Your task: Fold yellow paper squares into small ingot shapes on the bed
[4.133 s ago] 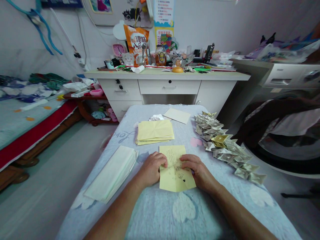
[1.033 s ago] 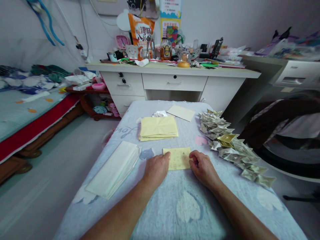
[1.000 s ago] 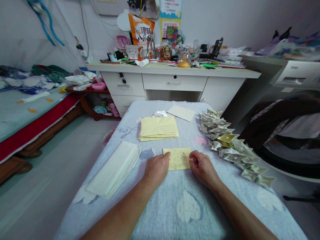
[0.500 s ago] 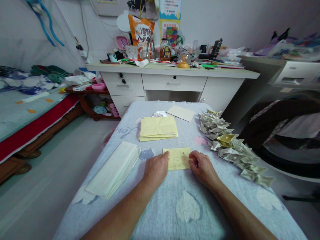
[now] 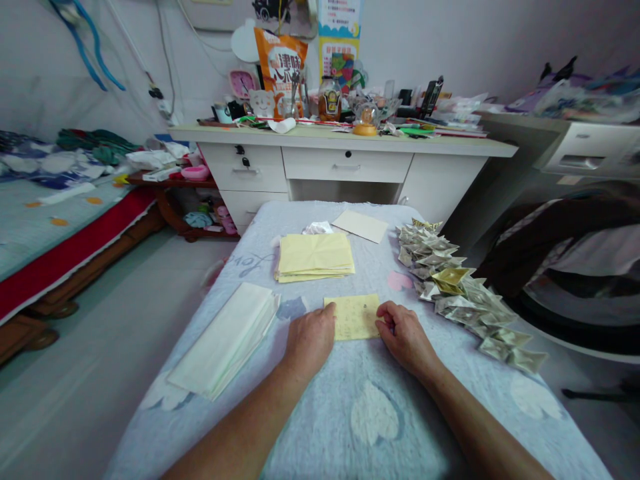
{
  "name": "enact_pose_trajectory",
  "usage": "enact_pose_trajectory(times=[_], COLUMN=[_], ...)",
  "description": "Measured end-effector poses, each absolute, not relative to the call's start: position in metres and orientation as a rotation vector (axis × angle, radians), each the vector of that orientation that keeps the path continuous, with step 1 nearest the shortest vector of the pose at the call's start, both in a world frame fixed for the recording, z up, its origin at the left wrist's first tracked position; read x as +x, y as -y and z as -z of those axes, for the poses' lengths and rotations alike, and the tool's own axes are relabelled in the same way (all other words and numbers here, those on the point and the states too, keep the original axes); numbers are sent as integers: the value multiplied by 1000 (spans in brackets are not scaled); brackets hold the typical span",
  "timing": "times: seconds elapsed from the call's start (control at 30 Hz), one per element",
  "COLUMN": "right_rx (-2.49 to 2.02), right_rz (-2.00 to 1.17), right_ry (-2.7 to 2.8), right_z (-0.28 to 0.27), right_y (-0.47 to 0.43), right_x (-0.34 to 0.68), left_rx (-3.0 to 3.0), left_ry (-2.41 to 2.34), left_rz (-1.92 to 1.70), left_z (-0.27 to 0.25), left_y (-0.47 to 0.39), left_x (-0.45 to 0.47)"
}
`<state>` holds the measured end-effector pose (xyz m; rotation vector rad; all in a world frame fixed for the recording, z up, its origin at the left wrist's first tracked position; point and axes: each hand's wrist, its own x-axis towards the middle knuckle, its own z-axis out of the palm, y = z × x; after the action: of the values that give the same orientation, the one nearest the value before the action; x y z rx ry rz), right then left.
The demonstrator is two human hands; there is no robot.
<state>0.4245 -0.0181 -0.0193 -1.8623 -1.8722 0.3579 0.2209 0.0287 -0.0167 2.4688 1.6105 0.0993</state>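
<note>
A small yellow paper sheet [image 5: 355,317], folded in half, lies flat on the cloth-covered table [image 5: 380,427]. My left hand [image 5: 310,340] presses its left edge with curled fingers. On the sheet's right edge rests my right hand [image 5: 406,337], fingertips pinching the fold. Beyond them sits a stack of yellow paper [image 5: 314,256]. A row of folded paper pieces [image 5: 457,293] runs along the table's right side.
A pale green paper stack [image 5: 225,340] lies at the table's left edge. A single cream sheet [image 5: 360,225] and a crumpled white scrap [image 5: 316,228] lie at the far end. A cluttered white desk [image 5: 345,160] stands behind, a bed [image 5: 55,227] to the left.
Four seconds ago the sheet lay longer and half open under my fingers. It is now folded to half that length, and both hands have held its edges nearly still for the last second.
</note>
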Motion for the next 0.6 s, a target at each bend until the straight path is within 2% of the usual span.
enact_pose_trajectory(times=[0.37, 0.5, 0.6], right_rx=[-1869, -1778, -1652], right_rz=[-271, -119, -173], right_ry=[1901, 1955, 2088], right_z=[23, 24, 20], right_y=[18, 19, 21], right_x=[424, 424, 421], left_rx=[2602, 2611, 2599], left_ry=[-1531, -1444, -1426], left_rz=[-380, -374, -342], left_z=[12, 7, 6], left_y=[-28, -29, -28], left_x=[217, 214, 211])
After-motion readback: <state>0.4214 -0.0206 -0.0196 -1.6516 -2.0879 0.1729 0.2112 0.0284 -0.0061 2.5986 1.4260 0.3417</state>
